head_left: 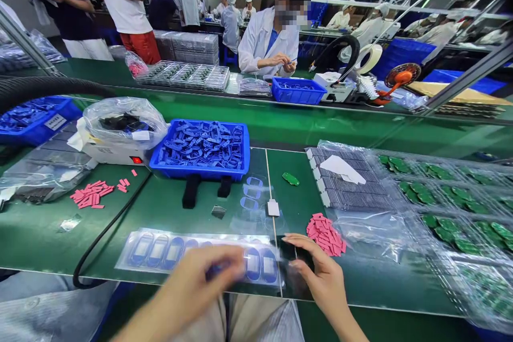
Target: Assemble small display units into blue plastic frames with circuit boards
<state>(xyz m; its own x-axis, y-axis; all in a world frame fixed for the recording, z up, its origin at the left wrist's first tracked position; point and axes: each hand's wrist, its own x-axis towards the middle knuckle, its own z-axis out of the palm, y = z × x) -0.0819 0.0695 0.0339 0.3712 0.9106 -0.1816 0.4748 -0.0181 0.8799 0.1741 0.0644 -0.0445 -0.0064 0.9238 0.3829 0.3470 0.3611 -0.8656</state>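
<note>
My left hand [204,280] is over the clear sheet of blue-rimmed oval stickers [140,250], smeared by motion. Its fingers curl in toward the thumb, and a dark blue patch shows between them. Whether that is a held part or the sheet behind is unclear. My right hand [323,272] is at the sheet's right end, thumb and fingers apart, beside a dark glossy patch [294,278]. A thin pale line shows in the gap between its fingertips. Just beyond, a small white block [273,208] sits on a pale strip running across the green table [360,288].
Blue plastic parts fill a blue bin [246,157]. Pink strips lie in piles at left [91,194] and right [325,235]. Green circuit boards [452,230] sit in clear trays at right. A black cable [100,235] crosses the left side. A co-worker [268,37] sits opposite.
</note>
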